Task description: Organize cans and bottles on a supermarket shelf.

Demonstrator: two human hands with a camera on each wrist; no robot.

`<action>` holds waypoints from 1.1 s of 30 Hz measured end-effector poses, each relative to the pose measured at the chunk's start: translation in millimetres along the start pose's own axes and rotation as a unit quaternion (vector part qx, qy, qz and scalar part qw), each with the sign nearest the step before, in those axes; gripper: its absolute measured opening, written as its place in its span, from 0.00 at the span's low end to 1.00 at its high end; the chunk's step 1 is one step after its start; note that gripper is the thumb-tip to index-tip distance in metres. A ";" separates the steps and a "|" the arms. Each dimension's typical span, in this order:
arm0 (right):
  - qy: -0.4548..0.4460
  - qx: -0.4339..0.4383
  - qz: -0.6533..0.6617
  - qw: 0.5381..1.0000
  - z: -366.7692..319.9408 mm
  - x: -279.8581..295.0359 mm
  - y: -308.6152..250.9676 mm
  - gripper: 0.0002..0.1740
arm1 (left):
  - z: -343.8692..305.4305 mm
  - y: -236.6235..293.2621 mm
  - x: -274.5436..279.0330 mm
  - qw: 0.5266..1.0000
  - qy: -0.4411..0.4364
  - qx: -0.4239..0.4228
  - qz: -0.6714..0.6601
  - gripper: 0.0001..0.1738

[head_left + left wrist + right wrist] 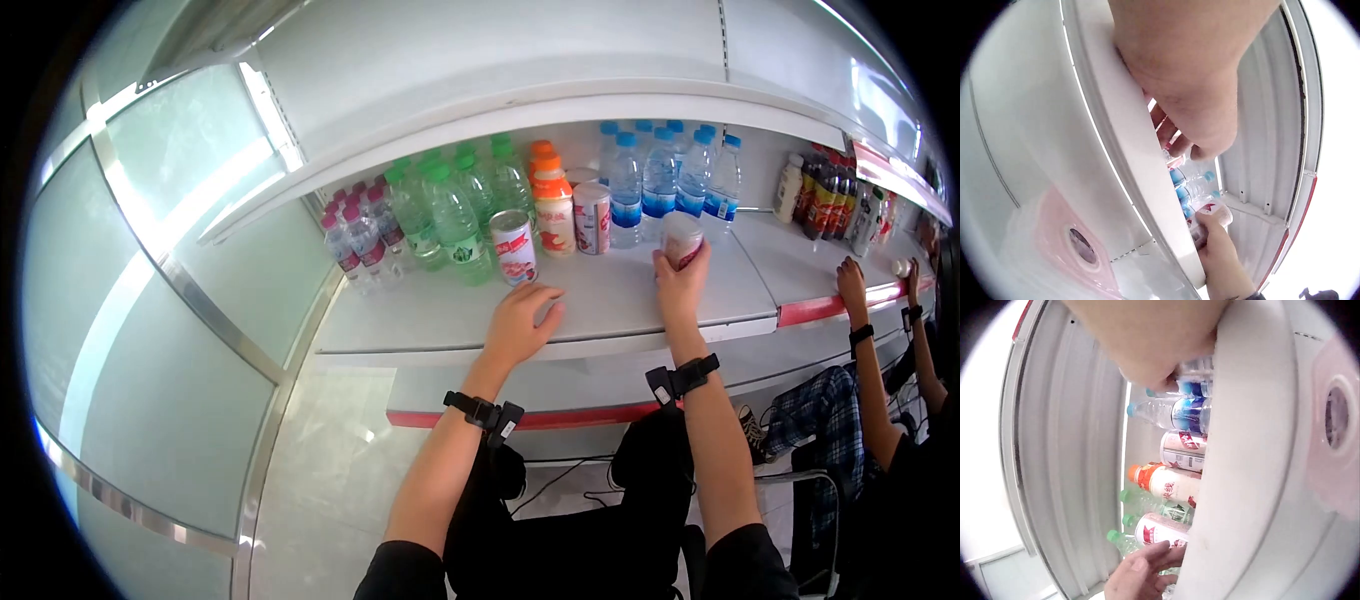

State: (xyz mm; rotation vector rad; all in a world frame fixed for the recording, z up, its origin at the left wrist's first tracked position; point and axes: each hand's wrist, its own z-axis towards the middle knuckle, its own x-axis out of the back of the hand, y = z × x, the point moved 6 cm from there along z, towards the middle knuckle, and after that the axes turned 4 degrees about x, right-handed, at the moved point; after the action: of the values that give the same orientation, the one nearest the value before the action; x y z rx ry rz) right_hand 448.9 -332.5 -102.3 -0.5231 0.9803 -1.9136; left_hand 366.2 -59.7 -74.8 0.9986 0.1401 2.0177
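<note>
The right hand [682, 285] grips a pink-and-white can [682, 238] at the shelf's front, before the blue-capped bottles; the left wrist view also shows this can [1221, 214] in the right hand [1221, 256]. The left hand [522, 325] rests near the shelf edge with relaxed fingers, just in front of another can [514, 247]. In the right wrist view the left hand's fingers [1155, 553] are beside that can [1155, 530]; whether they touch it I cannot tell. A third can [592, 218] stands beside the orange-capped bottles [555, 215].
Green-capped bottles [457, 225] and small dark-pink-capped bottles [365, 240] stand to the left, blue-capped bottles [660, 180] behind the right hand. Dark bottles [822, 200] fill the right section, where another person's hands [852, 285] are at the shelf edge. An upper shelf [560, 105] overhangs.
</note>
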 end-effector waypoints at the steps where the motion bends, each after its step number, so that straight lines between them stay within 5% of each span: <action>1: 0.064 0.044 -0.047 0.996 1.0 7.7 -1.5 0.45 | 0.8 -1.2 0.3 1.000 0.012 0.005 0.017 0.12; 2: 0.127 0.088 -0.094 0.983 1.0 16.5 -3.3 0.45 | 3.2 -2.1 -0.7 1.000 0.010 0.002 0.017 0.12; 8: 0.117 0.068 -0.087 0.987 -0.1 18.0 -3.4 0.47 | 52.2 2.6 -18.3 0.999 0.041 0.011 0.004 0.12; 14: 0.138 0.074 -0.104 0.982 -3.2 17.4 -6.8 0.47 | 131.7 27.2 -57.9 0.976 0.098 -0.041 0.192 0.18; 16: 0.139 0.073 -0.097 0.983 -2.3 16.5 -7.2 0.47 | 146.4 26.3 -64.6 0.940 0.124 0.043 0.314 0.19; 24: 0.137 0.058 -0.074 0.986 -4.9 18.8 -15.6 0.46 | 136.7 39.0 -63.8 0.968 0.092 0.012 0.234 0.19; 27: 0.125 0.040 -0.094 0.987 -3.9 17.7 -12.5 0.47 | 129.5 48.9 -67.6 0.938 0.110 -0.052 0.326 0.23; 33: 0.130 0.062 -0.089 0.985 -2.5 16.8 -9.1 0.47 | 128.0 32.2 -56.8 0.975 0.095 -0.038 0.195 0.36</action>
State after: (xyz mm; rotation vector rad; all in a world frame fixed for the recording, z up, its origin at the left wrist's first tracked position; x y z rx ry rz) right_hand 433.9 -343.3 -97.0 -0.3002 0.9965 -2.2298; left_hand 452.0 -154.0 -8.6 0.8287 -0.0366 2.4578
